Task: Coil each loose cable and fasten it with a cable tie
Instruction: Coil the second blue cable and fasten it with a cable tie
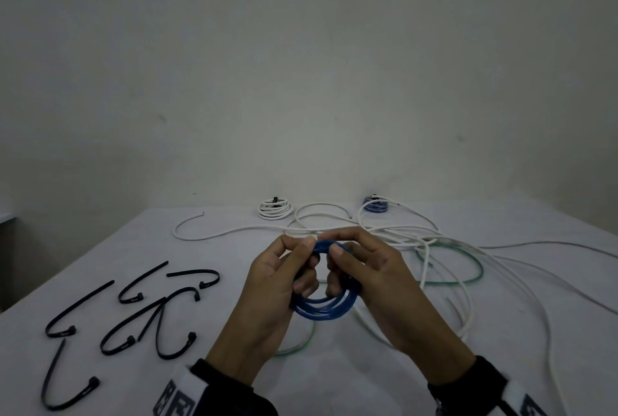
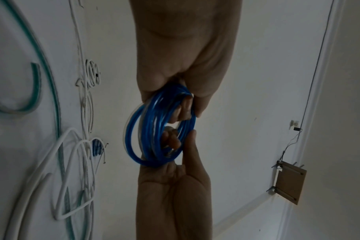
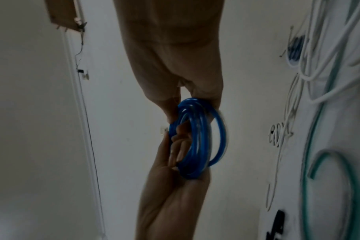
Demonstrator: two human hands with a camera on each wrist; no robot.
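Note:
A coiled blue cable [image 1: 322,310] hangs in the air above the middle of the table, with both hands on its upper part. My left hand [image 1: 309,261] grips the coil's left side, thumb on top and fingers curled through the ring. Its right side is pinched by my right hand [image 1: 336,268] in the same way. The left wrist view shows the blue coil [image 2: 146,129] between my left hand [image 2: 175,155] below and the right hand above. The right wrist view shows the coil [image 3: 197,146] in my right hand [image 3: 175,155]. No tie is on this coil.
Several black cable ties [image 1: 160,315] lie on the white table [image 1: 217,248] at the front left. Loose white cables [image 1: 401,235] and a green cable [image 1: 468,278] sprawl to the right. A tied white coil [image 1: 275,209] and a tied blue coil [image 1: 375,206] sit by the wall.

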